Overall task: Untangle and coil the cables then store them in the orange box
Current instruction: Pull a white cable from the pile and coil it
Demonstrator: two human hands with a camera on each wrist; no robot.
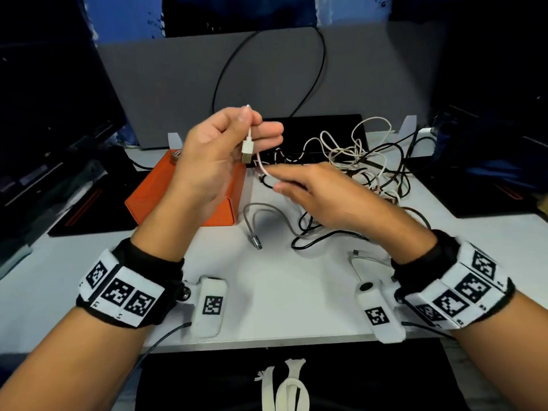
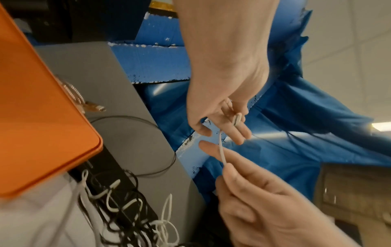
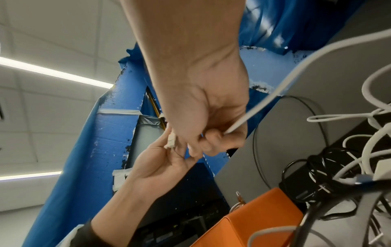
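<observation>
- The left hand (image 1: 213, 152) is raised above the tabletop (image 1: 281, 292), palm turned toward the person. Its thumb and fingers (image 1: 267, 134) pinch the white cable (image 1: 262, 167) just behind the white USB plug (image 1: 247, 149), which hangs pointing down.
- The right hand (image 1: 323, 194) sits lower and to the right, knuckles up. Its thumb and fingers (image 2: 237, 160) pinch the same white cable a short way along from the plug.
- Between the two hands the white cable runs as a short curved span; beyond the right hand it leads back into the tangle.
- The cable tangle (image 1: 364, 161) of white and black leads lies on the tabletop behind and to the right of the right hand.
- A grey cable (image 1: 261, 221) with a metal plug lies loose on the tabletop, near the front of the tangle.
- The orange box (image 1: 166, 197) stands on the tabletop left of the tangle, below the left hand. A braided cable (image 2: 71, 93) rests on top of it at the far edge.
- Both wrists carry bands with black-and-white markers (image 1: 121, 292).
</observation>
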